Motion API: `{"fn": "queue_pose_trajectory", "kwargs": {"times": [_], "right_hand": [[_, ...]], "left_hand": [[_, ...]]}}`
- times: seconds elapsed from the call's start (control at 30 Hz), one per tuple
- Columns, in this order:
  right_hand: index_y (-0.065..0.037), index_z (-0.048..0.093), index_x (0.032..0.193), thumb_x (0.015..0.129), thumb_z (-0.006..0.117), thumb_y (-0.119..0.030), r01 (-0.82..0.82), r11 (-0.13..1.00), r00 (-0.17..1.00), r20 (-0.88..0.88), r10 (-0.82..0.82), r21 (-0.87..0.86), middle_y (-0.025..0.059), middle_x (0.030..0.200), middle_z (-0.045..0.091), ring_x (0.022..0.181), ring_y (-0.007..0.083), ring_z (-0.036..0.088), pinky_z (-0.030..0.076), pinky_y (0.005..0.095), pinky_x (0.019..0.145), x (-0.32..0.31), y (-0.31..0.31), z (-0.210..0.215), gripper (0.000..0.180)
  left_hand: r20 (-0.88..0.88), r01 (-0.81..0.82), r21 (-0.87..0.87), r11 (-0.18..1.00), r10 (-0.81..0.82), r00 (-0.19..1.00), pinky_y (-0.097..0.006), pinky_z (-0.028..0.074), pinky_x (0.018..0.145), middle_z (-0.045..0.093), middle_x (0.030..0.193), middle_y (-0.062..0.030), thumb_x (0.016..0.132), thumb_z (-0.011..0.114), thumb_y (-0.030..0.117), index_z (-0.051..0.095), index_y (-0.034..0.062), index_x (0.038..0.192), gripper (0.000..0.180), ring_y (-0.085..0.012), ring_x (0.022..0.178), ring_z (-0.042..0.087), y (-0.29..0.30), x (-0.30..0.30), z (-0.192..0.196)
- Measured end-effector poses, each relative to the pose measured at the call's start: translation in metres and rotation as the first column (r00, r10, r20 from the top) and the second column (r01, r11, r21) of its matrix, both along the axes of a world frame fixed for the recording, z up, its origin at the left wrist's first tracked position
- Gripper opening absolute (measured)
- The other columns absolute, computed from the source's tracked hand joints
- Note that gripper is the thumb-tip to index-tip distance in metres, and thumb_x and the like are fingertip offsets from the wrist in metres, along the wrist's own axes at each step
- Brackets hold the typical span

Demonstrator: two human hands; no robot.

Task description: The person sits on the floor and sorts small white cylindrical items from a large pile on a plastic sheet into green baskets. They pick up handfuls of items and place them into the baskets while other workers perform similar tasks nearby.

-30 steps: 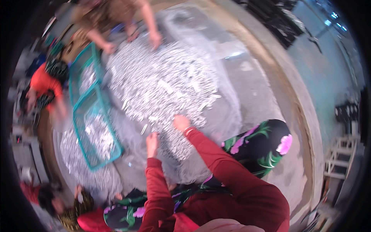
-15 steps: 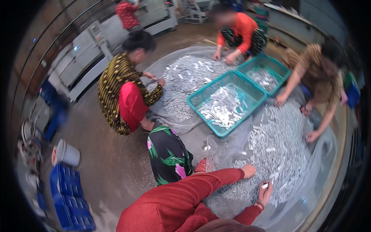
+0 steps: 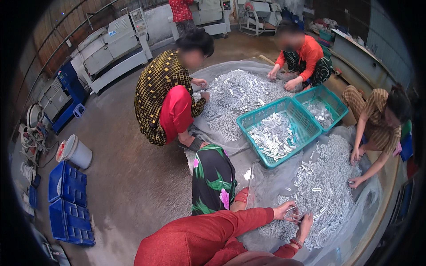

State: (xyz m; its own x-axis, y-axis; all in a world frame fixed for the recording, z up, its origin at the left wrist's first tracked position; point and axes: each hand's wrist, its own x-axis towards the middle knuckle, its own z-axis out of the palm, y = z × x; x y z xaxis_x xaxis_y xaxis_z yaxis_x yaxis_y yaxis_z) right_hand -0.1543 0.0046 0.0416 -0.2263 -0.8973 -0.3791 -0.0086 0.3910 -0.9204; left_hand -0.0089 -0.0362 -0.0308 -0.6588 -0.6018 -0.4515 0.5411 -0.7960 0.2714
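In the head view, the person's two hands are close to each other, low over a big pile of small silver pieces [image 3: 330, 175]. Half a second ago they were more apart, with the left hand [image 3: 283, 212] at the edge of the pile. Now it has come to the right hand [image 3: 304, 227], so the work at this moment seems to be in both hands at once.

The left grip looks pinched on a few small silver pieces. The right grip is just beside it, fingers bent, but I cannot tell if they hold anything.

The pile lies under both grips and spreads away ahead and to the right of them. It sits on a thin see-through net [image 3: 277, 179]. Ahead of the left grip is a green basket [image 3: 262, 114] with more pieces in it, and past that a second green basket [image 3: 326, 95]. On the far side of the pile, well apart from both grips, a co-worker's hand [image 3: 356, 182] touches the pieces too.
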Motion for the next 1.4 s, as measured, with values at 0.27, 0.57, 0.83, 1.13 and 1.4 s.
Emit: {"fn": "queue_pose_trajectory", "kwargs": {"times": [0.27,0.57,0.83,1.13,1.4], "right_hand": [[0.001,0.047,0.114,0.079,0.058,-0.034,-0.369,0.925,0.517,-0.808,0.284,0.089,0.0266,0.105,0.047,0.102,0.0418,0.044,0.038,0.0423,0.085,0.077,0.016,0.073,0.051],[-0.003,0.046,0.119,0.081,0.056,-0.034,0.054,0.962,0.68,-0.696,-0.231,-0.267,0.0239,0.112,0.049,0.104,0.0351,0.048,0.038,0.0392,0.088,-0.044,0.03,0.094,0.05],[0.003,0.029,0.127,0.076,0.059,-0.027,0.567,0.73,0.823,-0.228,-0.52,0.382,0.0239,0.115,0.045,0.08,0.0296,0.059,0.052,0.0291,0.048,-0.192,0.052,-0.095,0.065],[-0.001,0.017,0.131,0.068,0.07,-0.032,0.592,0.781,0.51,-0.843,-0.174,0.197,0.0311,0.112,0.04,0.102,0.0426,0.043,0.041,0.0429,0.084,-0.16,0.042,-0.137,0.088],[0.005,0.038,0.108,0.071,0.059,-0.01,0.5,0.858,0.53,-0.825,-0.198,0.115,0.022,0.104,0.042,0.095,0.0381,0.047,0.043,0.0439,0.079,-0.025,0.001,-0.116,0.045]], "left_hand": [[-0.071,-0.023,0.317,0.948,0.048,0.996,-0.043,0.038,0.089,0.044,0.119,-0.0149,0.067,0.058,0.061,0.04,0.0071,0.12,0.078,-0.0288,0.107,0.044,0.026,-0.003,0.005],[-0.567,-0.289,0.239,0.927,0.375,0.734,-0.05,0.027,0.1,0.02,0.135,-0.0233,0.084,0.034,0.056,0.007,0.0115,0.137,0.074,-0.0398,0.125,0.021,-0.156,0.1,0.159],[0.007,0.15,-0.089,0.985,-0.15,0.989,-0.048,0.043,0.086,0.047,0.105,-0.018,0.083,0.055,0.019,0.041,0.0031,0.112,0.035,-0.0344,0.099,0.048,-0.085,-0.013,0.102],[0.828,0.935,-0.007,0.355,0.526,-0.193,-0.049,0.036,0.088,0.038,0.118,-0.0222,0.073,0.062,0.018,0.041,0.0016,0.114,0.049,-0.0383,0.111,0.036,-0.075,-0.018,-0.045],[0.878,0.968,0.112,0.225,0.433,-0.202,-0.049,0.039,0.086,0.039,0.118,-0.0245,0.074,0.064,0.022,0.04,-0.0009,0.112,0.05,-0.0411,0.109,0.039,-0.039,-0.046,-0.015]]}}
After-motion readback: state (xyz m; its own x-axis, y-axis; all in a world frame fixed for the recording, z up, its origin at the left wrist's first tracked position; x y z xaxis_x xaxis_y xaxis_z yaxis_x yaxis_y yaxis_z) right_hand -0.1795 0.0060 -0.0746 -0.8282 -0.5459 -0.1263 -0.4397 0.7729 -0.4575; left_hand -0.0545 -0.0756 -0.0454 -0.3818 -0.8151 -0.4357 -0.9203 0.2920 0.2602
